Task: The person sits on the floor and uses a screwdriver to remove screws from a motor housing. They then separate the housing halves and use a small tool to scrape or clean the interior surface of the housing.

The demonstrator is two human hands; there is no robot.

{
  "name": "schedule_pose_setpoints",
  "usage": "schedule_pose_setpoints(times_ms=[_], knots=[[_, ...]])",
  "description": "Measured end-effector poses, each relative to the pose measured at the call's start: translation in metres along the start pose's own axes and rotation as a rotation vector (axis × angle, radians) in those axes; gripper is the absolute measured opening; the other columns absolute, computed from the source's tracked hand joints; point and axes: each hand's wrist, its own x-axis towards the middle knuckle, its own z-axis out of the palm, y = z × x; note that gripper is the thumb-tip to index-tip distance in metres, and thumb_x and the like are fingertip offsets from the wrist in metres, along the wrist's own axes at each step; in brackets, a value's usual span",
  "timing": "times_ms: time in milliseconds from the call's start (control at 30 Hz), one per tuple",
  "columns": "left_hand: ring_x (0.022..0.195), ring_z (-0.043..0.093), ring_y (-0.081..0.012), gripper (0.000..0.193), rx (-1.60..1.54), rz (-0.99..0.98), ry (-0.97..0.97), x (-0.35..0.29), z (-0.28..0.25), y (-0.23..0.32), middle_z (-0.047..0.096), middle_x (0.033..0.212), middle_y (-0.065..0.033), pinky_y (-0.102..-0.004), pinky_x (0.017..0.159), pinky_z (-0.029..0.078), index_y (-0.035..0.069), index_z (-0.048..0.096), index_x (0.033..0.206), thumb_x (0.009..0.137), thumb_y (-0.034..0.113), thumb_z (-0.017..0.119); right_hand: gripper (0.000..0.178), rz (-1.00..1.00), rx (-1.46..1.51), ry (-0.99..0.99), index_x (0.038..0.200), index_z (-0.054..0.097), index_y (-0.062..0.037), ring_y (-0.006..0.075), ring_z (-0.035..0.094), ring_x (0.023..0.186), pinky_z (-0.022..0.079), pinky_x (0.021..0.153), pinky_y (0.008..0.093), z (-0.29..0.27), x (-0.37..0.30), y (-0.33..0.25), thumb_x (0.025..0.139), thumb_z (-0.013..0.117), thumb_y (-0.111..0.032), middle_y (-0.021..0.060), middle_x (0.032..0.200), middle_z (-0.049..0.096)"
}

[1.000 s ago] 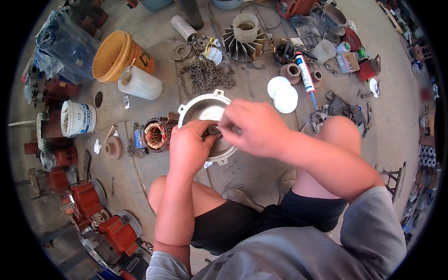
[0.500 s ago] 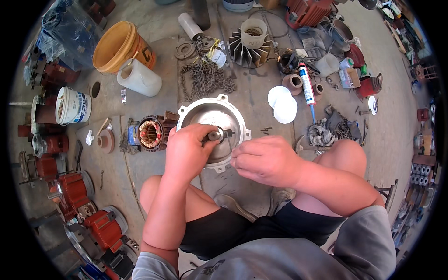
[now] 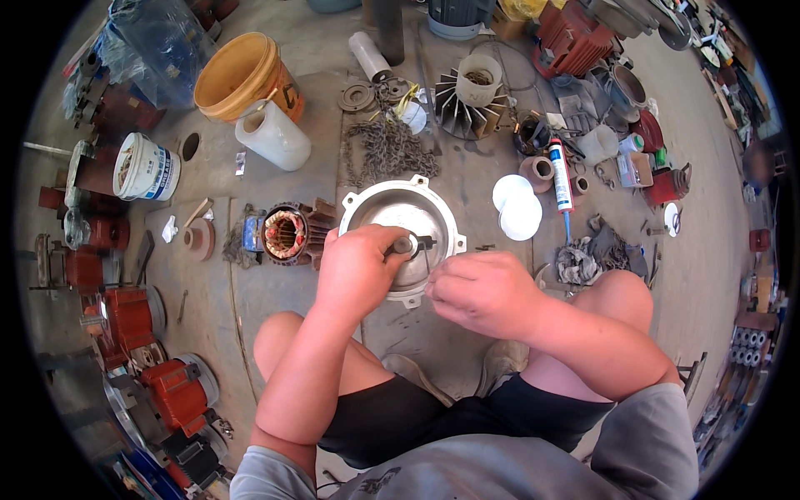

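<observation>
A round silver metal housing [image 3: 357, 218] with bolt lugs on its rim stands on the floor between my knees. My left hand [image 3: 360, 265] reaches over it, thumb and fingers pinching a short round metal piece [image 3: 403, 245]. Beside those fingertips is a small black part [image 3: 426, 242] above the housing's bowl. My right hand [image 3: 482, 287] is closed at the housing's near right rim, fingertips pressed together. A thin dark line shows by them, but what they hold is mostly hidden.
A wound motor stator [image 3: 285, 236] lies left of the housing, and a heap of chain [image 3: 387, 152] beyond it. White discs [image 3: 518, 218], a sealant tube [image 3: 561, 179] and rags [image 3: 581, 262] are on the right. Orange [image 3: 237, 79] and white buckets [image 3: 148, 169] stand at left.
The whole scene has shifted slightly to the right in the picture. Both hands keep nearly the same pose over the housing.
</observation>
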Motion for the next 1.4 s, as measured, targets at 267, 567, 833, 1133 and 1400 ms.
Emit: schedule_pose_setpoints(times_ms=[267, 567, 833, 1133, 1400], knots=[[0.099, 0.080, -0.0319, 0.030, 0.009, -0.010, -0.005, 0.000, 0.001, 0.000, 0.085, 0.107, -0.0099, -0.0446, 0.091, 0.053, 0.012, 0.087, 0.117, 0.089, 0.020, 0.092, 0.019, -0.013, 0.016, -0.001, 0.092, 0.065, -0.0113, 0.0262, 0.073, 0.079, 0.061, 0.068, 0.0419, -0.001, 0.000, 0.000, 0.087, 0.083, -0.012, 0.0049, 0.089, 0.064], [0.100, 0.079, -0.0322, 0.026, 0.000, -0.020, 0.000, 0.000, 0.002, -0.001, 0.085, 0.107, -0.0091, -0.0458, 0.093, 0.052, 0.014, 0.089, 0.115, 0.090, 0.022, 0.092, 0.016, 0.199, 0.160, 0.109, 0.090, 0.072, -0.0103, 0.0283, 0.076, 0.077, 0.062, 0.068, 0.0404, 0.002, 0.008, 0.003, 0.084, 0.087, -0.008, 0.0056, 0.089, 0.072], [0.102, 0.078, -0.0328, 0.028, -0.003, -0.015, -0.025, -0.002, 0.003, -0.008, 0.083, 0.103, -0.0087, -0.0497, 0.098, 0.051, 0.016, 0.087, 0.118, 0.091, 0.022, 0.088, 0.014, 0.200, 0.168, 0.097, 0.094, 0.076, -0.0066, 0.0263, 0.078, 0.078, 0.063, 0.070, 0.0378, 0.004, 0.010, 0.002, 0.087, 0.087, -0.005, 0.0079, 0.091, 0.077], [0.099, 0.080, -0.0365, 0.027, 0.005, 0.032, -0.035, 0.003, -0.004, -0.004, 0.084, 0.105, -0.0128, -0.0480, 0.089, 0.059, 0.009, 0.088, 0.114, 0.088, 0.018, 0.091, 0.021, 0.666, 0.401, 0.152, 0.109, 0.077, 0.0003, 0.0207, 0.081, 0.085, 0.064, 0.079, 0.0364, 0.008, 0.059, 0.040, 0.098, 0.086, -0.015, 0.0126, 0.099, 0.084], [0.099, 0.081, -0.0392, 0.029, -0.032, 0.031, -0.042, 0.006, -0.005, 0.002, 0.084, 0.108, -0.0180, -0.0452, 0.090, 0.064, 0.004, 0.087, 0.115, 0.088, 0.015, 0.092, 0.019, 0.644, 0.404, 0.198, 0.111, 0.078, -0.0016, 0.0298, 0.082, 0.088, 0.064, 0.080, 0.0422, 0.010, 0.066, 0.045, 0.097, 0.083, -0.014, 0.0147, 0.099, 0.085]])
